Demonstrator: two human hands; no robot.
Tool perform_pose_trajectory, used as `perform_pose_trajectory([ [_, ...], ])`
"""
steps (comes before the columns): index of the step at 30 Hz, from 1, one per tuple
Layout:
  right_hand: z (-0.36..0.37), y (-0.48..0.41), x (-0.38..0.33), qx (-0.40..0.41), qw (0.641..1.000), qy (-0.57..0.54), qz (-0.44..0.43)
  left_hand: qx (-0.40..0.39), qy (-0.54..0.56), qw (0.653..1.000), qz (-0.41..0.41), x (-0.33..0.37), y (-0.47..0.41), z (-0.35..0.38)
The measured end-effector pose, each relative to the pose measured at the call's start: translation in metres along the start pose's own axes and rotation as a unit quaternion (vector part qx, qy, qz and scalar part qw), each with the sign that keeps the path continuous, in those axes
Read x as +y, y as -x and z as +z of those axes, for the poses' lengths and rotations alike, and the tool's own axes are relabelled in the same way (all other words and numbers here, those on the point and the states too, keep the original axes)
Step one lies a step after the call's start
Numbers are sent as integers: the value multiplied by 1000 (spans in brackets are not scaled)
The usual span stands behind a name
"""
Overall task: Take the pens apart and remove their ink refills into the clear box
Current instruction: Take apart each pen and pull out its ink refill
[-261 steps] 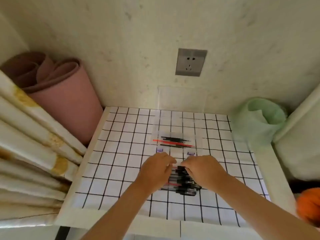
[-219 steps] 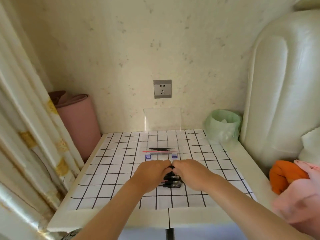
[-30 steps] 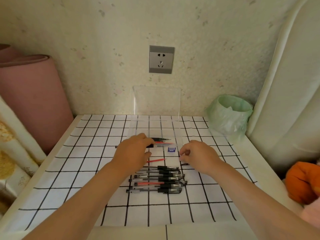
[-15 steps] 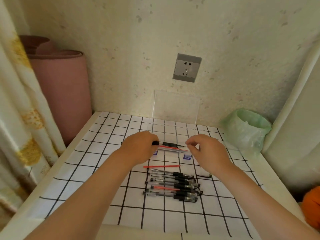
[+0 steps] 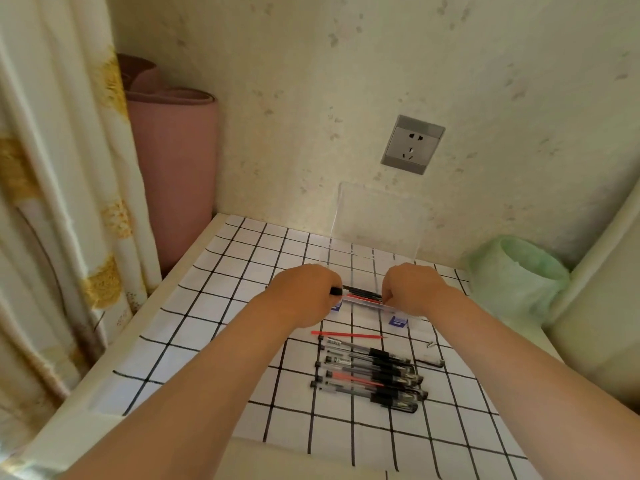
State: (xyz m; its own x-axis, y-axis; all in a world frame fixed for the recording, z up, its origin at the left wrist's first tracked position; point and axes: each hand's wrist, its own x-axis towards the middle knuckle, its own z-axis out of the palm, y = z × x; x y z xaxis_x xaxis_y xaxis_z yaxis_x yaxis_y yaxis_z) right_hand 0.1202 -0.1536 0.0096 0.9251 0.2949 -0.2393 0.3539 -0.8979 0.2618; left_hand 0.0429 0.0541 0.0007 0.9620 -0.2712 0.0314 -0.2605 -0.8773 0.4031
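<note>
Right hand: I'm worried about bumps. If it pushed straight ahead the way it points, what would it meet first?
Probably the raised lid of the clear box near the wall, since the right hand points away over the box; depth is unclear.

Two bare forearms run up from the lower edge, no sleeves, watch, bracelet or rings on them. The left hand and right hand wear no gloves; their fingers are curled inward, nails hidden.
</note>
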Motion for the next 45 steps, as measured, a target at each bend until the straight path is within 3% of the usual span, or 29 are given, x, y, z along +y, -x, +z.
perform_pose_trajectory([
  [22,0,2,5,-2,999,-49,-21,-16,-14,1000,19,16,-3,4],
  [32,-2,58,15,161,970,-184,-2,-38,-26,999,-12,10,-3,1],
  [45,21,98,16,194,952,-238,-10,-32,151,988,-14,-2,12,1],
])
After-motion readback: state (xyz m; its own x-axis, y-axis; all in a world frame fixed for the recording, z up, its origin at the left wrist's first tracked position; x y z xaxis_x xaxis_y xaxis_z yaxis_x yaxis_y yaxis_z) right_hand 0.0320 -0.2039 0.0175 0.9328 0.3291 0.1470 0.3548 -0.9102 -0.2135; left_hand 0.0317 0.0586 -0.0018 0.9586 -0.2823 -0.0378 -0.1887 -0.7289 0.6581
